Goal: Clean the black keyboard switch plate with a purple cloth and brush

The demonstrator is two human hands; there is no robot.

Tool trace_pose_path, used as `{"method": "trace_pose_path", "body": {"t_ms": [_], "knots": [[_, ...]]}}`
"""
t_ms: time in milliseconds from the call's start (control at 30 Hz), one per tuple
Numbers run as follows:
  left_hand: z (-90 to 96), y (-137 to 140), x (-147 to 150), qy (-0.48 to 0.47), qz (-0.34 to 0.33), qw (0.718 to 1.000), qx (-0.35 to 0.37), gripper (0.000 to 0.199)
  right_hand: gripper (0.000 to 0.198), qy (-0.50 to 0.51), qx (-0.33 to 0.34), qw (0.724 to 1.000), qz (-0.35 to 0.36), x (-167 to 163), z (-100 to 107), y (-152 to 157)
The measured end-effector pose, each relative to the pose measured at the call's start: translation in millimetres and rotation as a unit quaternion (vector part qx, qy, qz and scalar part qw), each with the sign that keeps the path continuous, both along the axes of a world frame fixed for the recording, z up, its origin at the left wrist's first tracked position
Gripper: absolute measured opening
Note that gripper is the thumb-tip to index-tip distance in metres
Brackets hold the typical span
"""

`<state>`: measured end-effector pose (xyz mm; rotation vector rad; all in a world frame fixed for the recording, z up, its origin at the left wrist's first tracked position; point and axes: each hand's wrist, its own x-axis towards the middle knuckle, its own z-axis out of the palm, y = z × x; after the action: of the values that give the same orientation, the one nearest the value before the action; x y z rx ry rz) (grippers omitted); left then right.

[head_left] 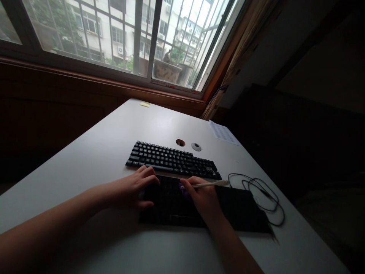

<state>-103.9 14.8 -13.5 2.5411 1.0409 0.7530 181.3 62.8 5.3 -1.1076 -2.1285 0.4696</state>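
A dark flat keyboard base (239, 209) lies on the table in front of me, its inner detail lost in shadow. My left hand (139, 186) grips its left end, fingers bent over the upper corner and thumb lower down on the surface. Above the base's middle, my right hand (203, 196) is closed around a thin white-handled brush (212, 184). A purple part shows beside the thumb, at the brush's left end; its exact shape is mostly hidden. Just beyond the base sits a black keyboard section with its keycaps (171, 158), apart from my fingers.
A black cable (281, 205) lies coiled right of the base. Past the keycaps, the white table (94, 152) has a round hole (180, 142) and a grey ring cover (196, 146). Printed paper (224, 133) and yellow notes (145, 104) lie farther off, below a barred window (114, 34).
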Motion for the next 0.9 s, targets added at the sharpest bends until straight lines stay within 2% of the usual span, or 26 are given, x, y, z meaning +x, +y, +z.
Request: {"method": "trace_pose_path", "body": {"t_ms": [200, 400, 567, 733, 900], "knots": [[-2.8, 2, 0, 0.008, 0.0, 1.0, 0.0, 0.052, 0.048, -0.05, -0.007, 0.999, -0.006, -11, 0, 0], [1.3, 0, 0, 0.003, 0.0, 1.0, 0.002, 0.05, 0.053, -0.086, 0.047, 0.995, -0.011, -16, 1, -3], [-1.4, 1, 0, 0.004, -0.001, 1.0, -0.003, 0.048, 0.051, -0.1, 0.07, 0.992, -0.022, -15, 0, -3], [-2.5, 2, 0, 0.004, 0.003, 1.0, -0.003, 0.049, 0.053, -0.101, 0.058, 0.993, 0.005, -16, 0, -3], [-1.6, 1, -1, 0.001, -0.002, 1.0, 0.009, 0.048, 0.05, -0.077, 0.059, 0.995, -0.027, -13, -2, -1]]}}
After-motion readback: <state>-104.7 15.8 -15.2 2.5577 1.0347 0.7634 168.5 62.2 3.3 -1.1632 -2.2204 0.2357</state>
